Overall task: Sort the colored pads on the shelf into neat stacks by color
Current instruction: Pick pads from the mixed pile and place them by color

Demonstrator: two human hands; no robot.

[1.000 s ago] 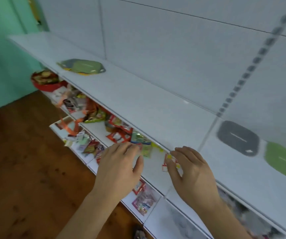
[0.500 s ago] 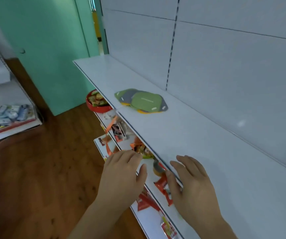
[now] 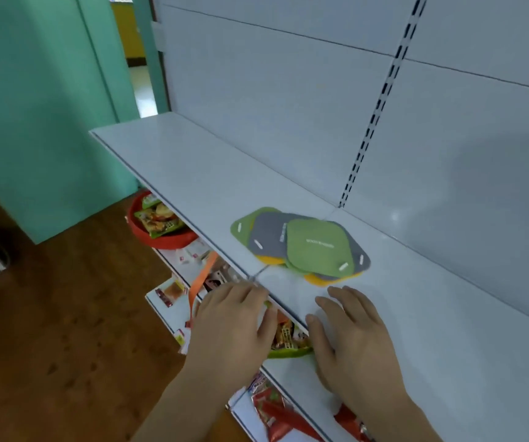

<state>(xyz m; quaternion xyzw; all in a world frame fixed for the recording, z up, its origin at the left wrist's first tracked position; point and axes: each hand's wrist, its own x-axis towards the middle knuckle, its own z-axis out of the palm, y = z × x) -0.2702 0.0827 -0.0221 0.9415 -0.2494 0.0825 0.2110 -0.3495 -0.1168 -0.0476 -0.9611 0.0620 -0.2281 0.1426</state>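
Observation:
A loose pile of colored pads lies on the white shelf (image 3: pixel 174 167): a green pad (image 3: pixel 319 247) on top, a grey pad (image 3: pixel 268 239) beneath it, another green pad (image 3: pixel 241 226) at the left, and yellow pads (image 3: pixel 320 280) peeking out underneath. My left hand (image 3: pixel 231 327) hovers flat in front of the shelf's front edge, fingers relaxed, holding nothing. My right hand (image 3: pixel 351 336) is over the shelf just in front of the pile, fingers straight and spread, a short gap from the yellow pad.
Lower shelves hold snack packets (image 3: pixel 284 334) and a red bowl (image 3: pixel 161 232) of packets. An orange strap (image 3: pixel 201 279) hangs below the shelf edge. A slotted upright (image 3: pixel 371 122) runs up the white back panel. Green wall and wooden floor are at left.
The view swung left along the shelf and closer to the mixed pile. Both hands have come nearer to the pads; the separate grey and green pads at right have left the view.

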